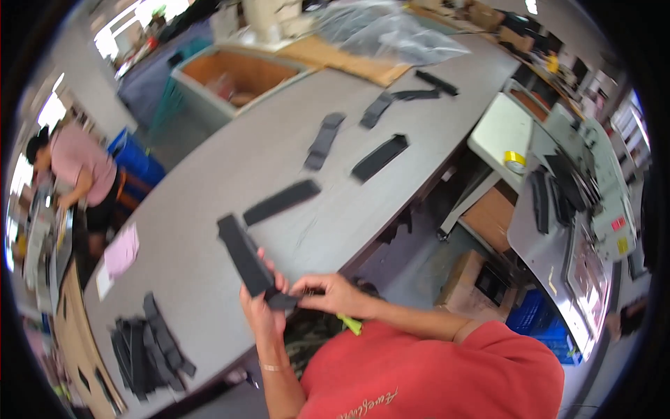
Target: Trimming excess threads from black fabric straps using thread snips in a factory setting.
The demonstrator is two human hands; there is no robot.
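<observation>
My left hand (pixel 262 315) is closed around a long flat black fabric strip (pixel 244 253), which tilts up and away over the table's near edge. At the strip's near end my right hand (pixel 331 293) is closed, its fingers pinching a short dark flap (pixel 282 302) there. Just beyond the held strip lies another black strip (pixel 283 201) on the grey table (pixel 209 181). Farther off rest a black strip (pixel 380 158), a folded grey strip (pixel 325 141) and several more dark pieces (pixel 377 110). A bright yellow-green tag (pixel 350 324) shows just below my right wrist.
A pile of dark strips (pixel 148 349) sits at the table's near left, with pink paper (pixel 121 253) beyond it. Clear plastic sheeting (pixel 384 31) covers the far end. To the right stands a sewing-machine-like station with yellow tape (pixel 515 162). A person (pixel 82 164) works at far left.
</observation>
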